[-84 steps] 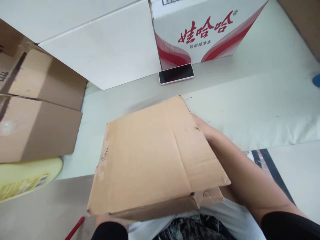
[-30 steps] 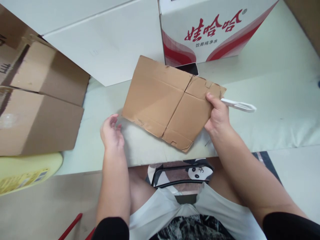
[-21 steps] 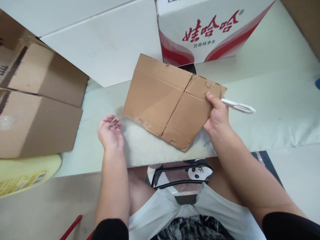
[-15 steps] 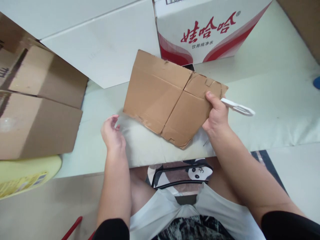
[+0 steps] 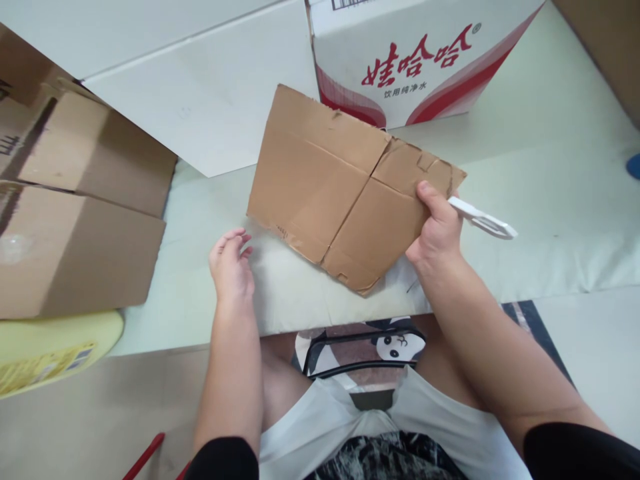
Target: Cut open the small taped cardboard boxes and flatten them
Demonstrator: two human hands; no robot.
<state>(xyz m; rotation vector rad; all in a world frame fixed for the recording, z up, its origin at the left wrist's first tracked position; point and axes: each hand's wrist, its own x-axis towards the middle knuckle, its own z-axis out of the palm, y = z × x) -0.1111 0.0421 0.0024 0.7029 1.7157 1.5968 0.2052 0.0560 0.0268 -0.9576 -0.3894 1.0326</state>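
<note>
My right hand (image 5: 436, 227) grips a flat piece of brown cardboard (image 5: 315, 180) at its right end, thumb on top and the other fingers hidden beneath. The cardboard is creased and tilted, held above the table. Out of the same hand sticks a slim white box cutter (image 5: 484, 219), pointing right; its other end is hidden, and no blade shows. My left hand (image 5: 233, 263) is empty, fingers loosely bent and apart, near the cardboard's lower left corner without touching it.
Behind the cardboard stand a white carton (image 5: 210, 93) and a white-and-red water carton (image 5: 415, 67) on the pale green table cover (image 5: 550, 227). Brown boxes (image 5: 100, 247) are stacked at left, above a yellow container (image 5: 60, 347). Something blue (image 5: 634, 166) lies at the right edge.
My right hand has shifted slightly right with the cardboard and box cutter, and the cardboard's far edge has risen. My left hand has moved a little right, its fingers more bent.
</note>
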